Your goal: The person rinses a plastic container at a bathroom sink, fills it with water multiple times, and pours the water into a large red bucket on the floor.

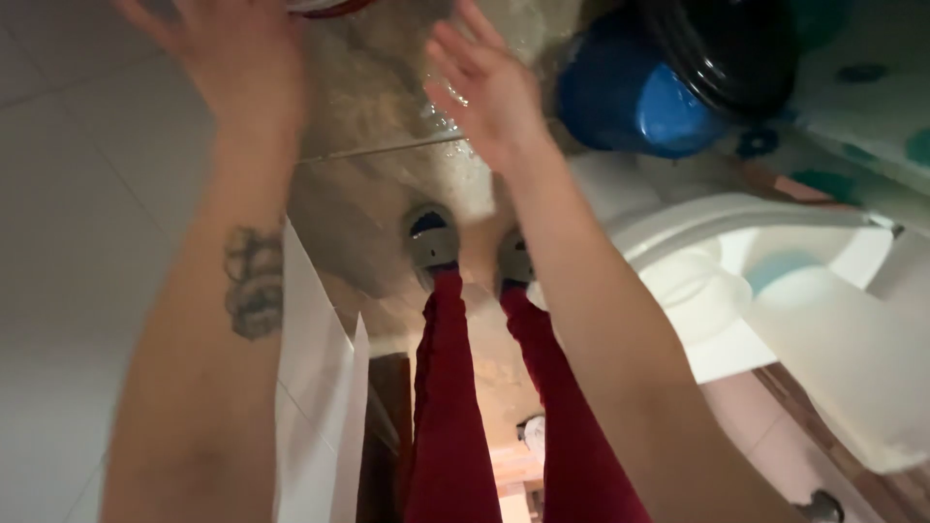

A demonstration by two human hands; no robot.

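We hold both bare forearms stretched out ahead of us. Our left hand (pixel 232 53) is spread open, fingers apart, its tips cut off by the top edge; a dark tattoo (pixel 254 281) marks that forearm. Our right hand (pixel 484 87) is open too, fingers extended and loosely splayed, gripping nothing.

Pale tiled wall (pixel 68 242) fills nine o'clock. Wet speckled floor (pixel 378 107) lies at twelve, glistening under warm dim light. White toilet (pixel 678 232) sits at three, blue bucket (pixel 630 97) at one, patterned curtain (pixel 862 107) at two.
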